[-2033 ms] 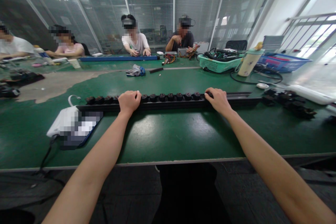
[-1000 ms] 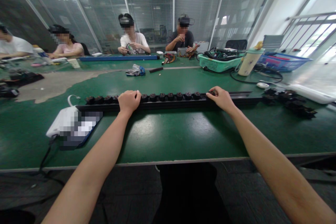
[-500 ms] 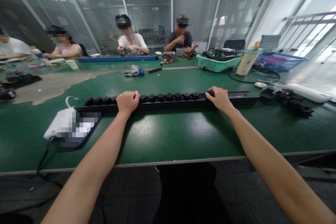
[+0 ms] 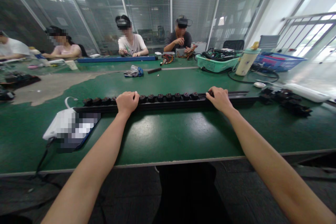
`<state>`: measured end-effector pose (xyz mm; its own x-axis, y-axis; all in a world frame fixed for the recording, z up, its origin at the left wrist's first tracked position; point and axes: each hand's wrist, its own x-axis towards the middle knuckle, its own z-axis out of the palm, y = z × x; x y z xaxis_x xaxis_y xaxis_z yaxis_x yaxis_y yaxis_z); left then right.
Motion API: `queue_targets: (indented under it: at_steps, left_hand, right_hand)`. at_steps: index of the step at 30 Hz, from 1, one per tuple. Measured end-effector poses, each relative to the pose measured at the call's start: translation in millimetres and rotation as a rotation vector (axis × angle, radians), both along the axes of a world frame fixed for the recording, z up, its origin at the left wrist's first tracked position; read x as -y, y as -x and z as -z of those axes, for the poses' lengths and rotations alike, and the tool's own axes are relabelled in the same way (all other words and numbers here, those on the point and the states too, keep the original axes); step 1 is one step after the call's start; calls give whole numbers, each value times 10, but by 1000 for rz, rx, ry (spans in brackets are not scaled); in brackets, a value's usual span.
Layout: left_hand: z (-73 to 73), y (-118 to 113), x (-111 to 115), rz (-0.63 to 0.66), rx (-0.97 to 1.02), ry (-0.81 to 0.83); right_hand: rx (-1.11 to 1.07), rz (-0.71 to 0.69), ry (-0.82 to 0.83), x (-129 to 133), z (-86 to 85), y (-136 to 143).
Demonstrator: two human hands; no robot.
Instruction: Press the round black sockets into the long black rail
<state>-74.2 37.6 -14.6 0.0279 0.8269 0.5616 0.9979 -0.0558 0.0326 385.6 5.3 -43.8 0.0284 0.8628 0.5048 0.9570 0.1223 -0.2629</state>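
A long black rail (image 4: 168,105), shaped like a power strip housing, lies across the green table (image 4: 168,133) in front of me. Along its channel sits a row of round black socket modules (image 4: 168,97). My left hand (image 4: 127,102) is closed over the rail left of the middle, hiding part of the row. Farther right, my right hand (image 4: 219,98) grips a black socket module (image 4: 211,93) at the row's right end, mostly hidden by the fingers. Beyond that hand the channel shows no modules.
Loose black modules (image 4: 287,101) lie in a pile right of the rail. A phone (image 4: 84,131) and white device (image 4: 59,122) lie at left. Behind stand a green basket (image 4: 219,64), a cup (image 4: 246,63) and a crumpled glove (image 4: 133,71). Several people sit across the table.
My hands and the rail look the same. Across the table, the person in the white shirt has lowered their hands toward the blue bar.
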Motion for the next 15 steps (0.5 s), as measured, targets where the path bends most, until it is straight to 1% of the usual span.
queue_targets:
  at_steps: [6, 15]
  left_hand:
    - [2, 0, 2, -1, -6, -17]
    - [-10, -9, 8, -1, 10, 0]
  right_hand:
    - [10, 7, -17, 5, 0, 13]
    - [33, 28, -34, 3, 22, 24]
